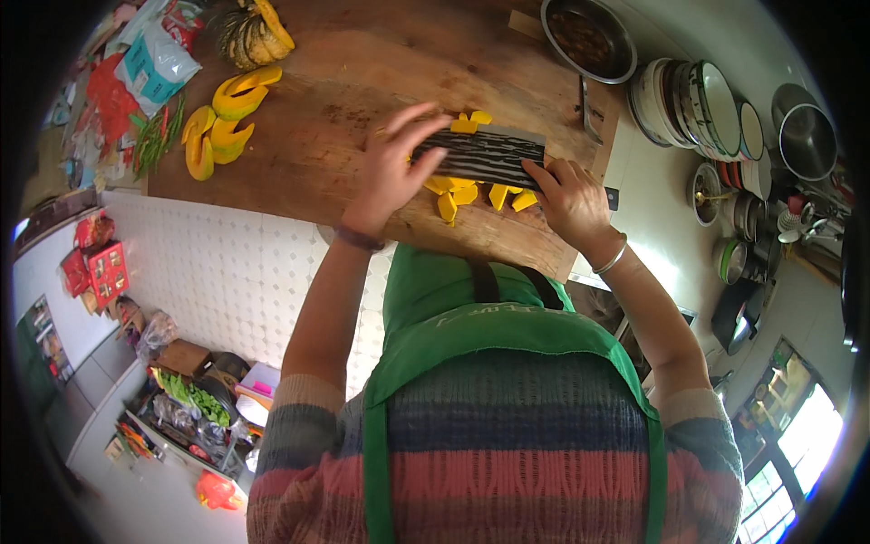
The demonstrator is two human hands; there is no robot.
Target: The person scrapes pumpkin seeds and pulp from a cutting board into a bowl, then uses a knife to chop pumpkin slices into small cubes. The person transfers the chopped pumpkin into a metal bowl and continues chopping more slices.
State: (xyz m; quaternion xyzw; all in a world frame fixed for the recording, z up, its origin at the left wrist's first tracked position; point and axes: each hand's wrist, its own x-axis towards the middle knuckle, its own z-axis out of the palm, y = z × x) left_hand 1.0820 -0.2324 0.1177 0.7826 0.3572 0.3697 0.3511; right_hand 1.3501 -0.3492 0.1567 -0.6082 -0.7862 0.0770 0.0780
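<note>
My right hand (578, 204) grips a cleaver, its broad blade (482, 155) dark with pale streaks and lying at a slant over the wooden tabletop (319, 129). The handle's end (613, 198) sticks out beyond that hand. At the other end of the blade, my left hand (397, 160) is slightly blurred, its fingers apart and nothing plainly held. Cut yellow pumpkin pieces (447, 205) lie along the blade's near side. Another pumpkin piece (464, 126) sits at the blade's far edge, with more just behind it.
Peeled pumpkin wedges (231, 139) and a part-cut pumpkin (251, 41) lie at left, near green and red chillies (160, 132) and plastic bags (156, 64). At right are a metal basin (624, 54) with brown contents, a metal utensil (586, 112) and stacked enamel basins (720, 109).
</note>
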